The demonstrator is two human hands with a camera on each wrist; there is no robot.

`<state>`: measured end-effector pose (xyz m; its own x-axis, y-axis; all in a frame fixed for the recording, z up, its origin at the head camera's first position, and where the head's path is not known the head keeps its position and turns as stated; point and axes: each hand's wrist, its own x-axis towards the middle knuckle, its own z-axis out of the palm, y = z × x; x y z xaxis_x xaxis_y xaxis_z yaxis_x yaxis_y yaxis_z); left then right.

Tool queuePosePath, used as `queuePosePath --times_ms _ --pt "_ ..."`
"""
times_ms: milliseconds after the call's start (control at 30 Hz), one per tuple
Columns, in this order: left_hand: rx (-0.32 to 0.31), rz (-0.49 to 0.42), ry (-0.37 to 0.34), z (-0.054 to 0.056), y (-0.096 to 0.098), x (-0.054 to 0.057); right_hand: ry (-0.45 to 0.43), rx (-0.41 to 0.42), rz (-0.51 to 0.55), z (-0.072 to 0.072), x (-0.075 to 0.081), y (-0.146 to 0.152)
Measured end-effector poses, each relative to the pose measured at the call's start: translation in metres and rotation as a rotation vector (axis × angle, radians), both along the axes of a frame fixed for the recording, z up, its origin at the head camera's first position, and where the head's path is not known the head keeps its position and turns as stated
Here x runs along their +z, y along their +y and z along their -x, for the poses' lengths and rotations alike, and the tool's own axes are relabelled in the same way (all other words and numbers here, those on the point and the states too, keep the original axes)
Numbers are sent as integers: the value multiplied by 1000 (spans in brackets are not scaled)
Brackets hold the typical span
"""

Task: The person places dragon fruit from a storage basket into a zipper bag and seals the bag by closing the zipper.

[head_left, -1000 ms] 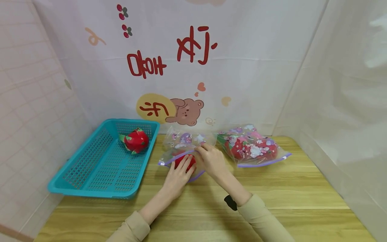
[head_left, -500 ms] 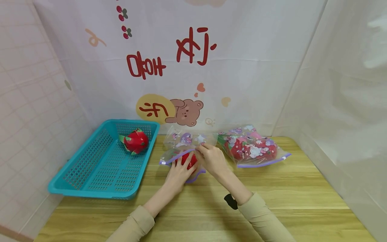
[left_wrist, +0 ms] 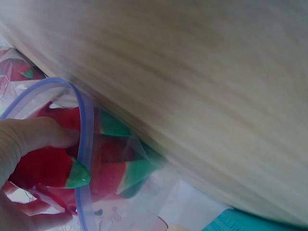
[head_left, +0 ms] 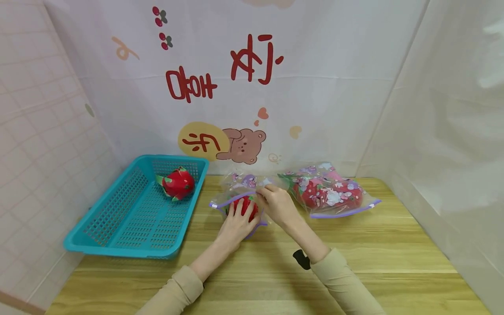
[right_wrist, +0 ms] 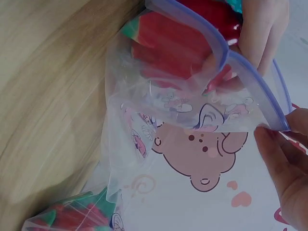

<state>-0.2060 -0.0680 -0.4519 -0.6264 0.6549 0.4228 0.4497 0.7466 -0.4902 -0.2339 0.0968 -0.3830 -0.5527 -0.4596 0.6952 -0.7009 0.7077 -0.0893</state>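
My left hand (head_left: 235,225) grips a red dragon fruit (left_wrist: 41,168) with green-tipped scales at the mouth of a clear zip bag (head_left: 226,180). In the left wrist view, the thumb lies over the fruit, and more red and green shows through the film beyond the purple zip strip (left_wrist: 85,144). My right hand (head_left: 280,205) pinches the corner of the bag's mouth between thumb and fingers, holding that edge raised. Seen from the right wrist, the film (right_wrist: 130,96) hangs from this edge, with red fruit (right_wrist: 168,48) behind it.
A blue-green plastic basket (head_left: 182,223) at the left holds another dragon fruit (head_left: 178,183). At the back right lies a printed zip bag (head_left: 334,197) with red fruit inside. A white cloth backdrop (head_left: 323,105) with a bear print rises behind the wooden table (head_left: 354,258).
My left hand has shifted slightly up and right with the dragon fruit, its fingers more spread. The bag has moved slightly right. My right hand keeps its pinch on the edge.
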Motion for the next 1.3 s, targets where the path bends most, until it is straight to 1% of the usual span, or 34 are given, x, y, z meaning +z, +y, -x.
queuePosePath --times_ms 133,233,400,600,700,800,867,1000,1067,1167,1233,1300 --pt "66 48 -43 0 3 1 43 -35 -40 3 2 -6" --pt "88 52 -52 1 3 1 56 -45 -51 5 5 -10" --pt "79 52 -45 4 1 2 48 -37 -53 7 8 -10" --pt "55 81 -22 8 -1 1 30 9 -74 7 8 -7" --pt "36 59 14 11 0 0 26 22 -72 6 8 -6" --pt "33 20 38 14 1 -2 20 34 -63 6 9 -5" --pt "46 -8 29 16 2 -2 24 43 -56 6 9 -4" --pt "97 -59 -44 21 3 -1 42 56 -25 5 11 -4" --pt "113 -79 -79 23 3 -1 50 40 -15 5 9 -3" --pt "107 -107 -97 26 3 -1 32 -24 -25 4 5 0" --pt "100 -125 -108 27 3 -1 -2 -88 -45 0 0 3" --pt "107 -126 -130 28 3 -1 -42 -138 -62 -5 -6 7"
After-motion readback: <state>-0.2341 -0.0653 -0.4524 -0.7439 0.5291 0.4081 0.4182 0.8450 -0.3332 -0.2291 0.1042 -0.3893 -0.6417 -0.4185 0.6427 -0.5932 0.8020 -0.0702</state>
